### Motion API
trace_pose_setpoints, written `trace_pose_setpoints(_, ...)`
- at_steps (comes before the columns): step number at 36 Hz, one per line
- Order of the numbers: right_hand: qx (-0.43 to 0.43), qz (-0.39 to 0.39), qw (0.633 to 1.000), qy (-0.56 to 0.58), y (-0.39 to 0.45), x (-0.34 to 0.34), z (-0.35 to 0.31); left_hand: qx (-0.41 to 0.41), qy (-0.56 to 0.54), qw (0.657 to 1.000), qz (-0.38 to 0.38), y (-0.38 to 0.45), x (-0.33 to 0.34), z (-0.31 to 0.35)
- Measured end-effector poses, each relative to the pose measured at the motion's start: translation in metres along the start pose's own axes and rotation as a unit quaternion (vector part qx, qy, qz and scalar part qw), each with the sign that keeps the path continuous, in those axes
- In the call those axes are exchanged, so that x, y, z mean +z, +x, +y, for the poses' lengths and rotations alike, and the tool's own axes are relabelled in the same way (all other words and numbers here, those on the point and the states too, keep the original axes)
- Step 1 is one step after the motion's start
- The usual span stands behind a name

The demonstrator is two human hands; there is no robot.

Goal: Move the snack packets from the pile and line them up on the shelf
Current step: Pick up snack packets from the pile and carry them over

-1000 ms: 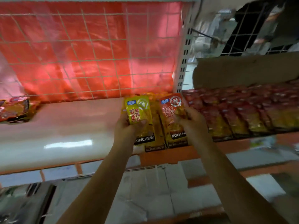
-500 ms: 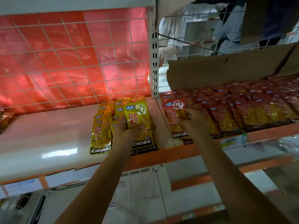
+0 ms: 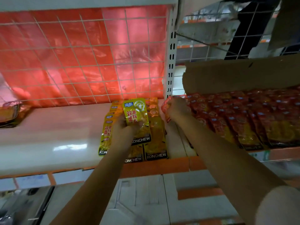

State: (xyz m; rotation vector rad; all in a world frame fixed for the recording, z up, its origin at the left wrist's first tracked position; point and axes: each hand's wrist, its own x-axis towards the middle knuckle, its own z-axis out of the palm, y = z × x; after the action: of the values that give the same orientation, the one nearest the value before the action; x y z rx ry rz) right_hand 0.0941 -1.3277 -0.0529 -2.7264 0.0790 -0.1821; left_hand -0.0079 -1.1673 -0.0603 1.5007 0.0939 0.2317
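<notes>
Head view, progress: yellow foil snack packets (image 3: 155, 140) lie in about three short rows on the white shelf (image 3: 48, 135); most of it stays bare.
Left hand (image 3: 123, 129): fingers grasp one yellow packet (image 3: 135, 114) above the rows.
Right hand (image 3: 177, 109): fingers clutch one red packet (image 3: 165, 105) beside the red packet pile (image 3: 243, 120), too many to count.

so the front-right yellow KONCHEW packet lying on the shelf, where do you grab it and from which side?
Judging from its pose, take the front-right yellow packet by its near bottom edge, at the black KONCHEW band, coming from the shelf front. It lies flat with that end at the lip and uncovered; its upper part is overlapped by the held yellow packet in the left hand. A thumb-over pinch should suit.
</notes>
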Motion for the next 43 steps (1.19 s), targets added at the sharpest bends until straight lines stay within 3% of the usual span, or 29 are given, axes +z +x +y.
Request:
trace_pose_setpoints(6,-0.002,-0.008,0.998,-0.067,0.009,0.010,0.001,-0.022,-0.018,0.999,0.024,0.010,-0.001,-0.002)
trace_pose_setpoints(9,-0.034,0.013,0.987,-0.154,0.014,0.015,0.003,-0.028,-0.021,0.999,0.024,0.012,-0.002,-0.004)
trace_pose_setpoints(12,-0.037,-0.016,0.975,-0.217,0.018,0.019,0.004,-0.029,-0.019,0.999,0.023,0.013,-0.004,-0.005)
trace_pose_setpoints(26,-0.061,-0.016,0.962,-0.266,0.019,0.026,0.010,-0.038,-0.020,0.999,0.016,0.019,-0.004,-0.007)
trace_pose_setpoints(34,-0.060,0.008,0.980,-0.188,0.007,0.016,0.007,-0.027,-0.014,0.999,0.017,0.015,-0.009,-0.006)
trace_pose_setpoints(38,-0.132,0.064,0.986,-0.072,-0.010,0.003,-0.007,-0.013,-0.004,1.000,0.017,0.012,-0.023,-0.005)
trace_pose_setpoints(43,-0.238,0.141,0.961,0.016,-0.036,0.007,-0.025,0.001,0.025,0.999,0.028,0.007,-0.056,-0.003)
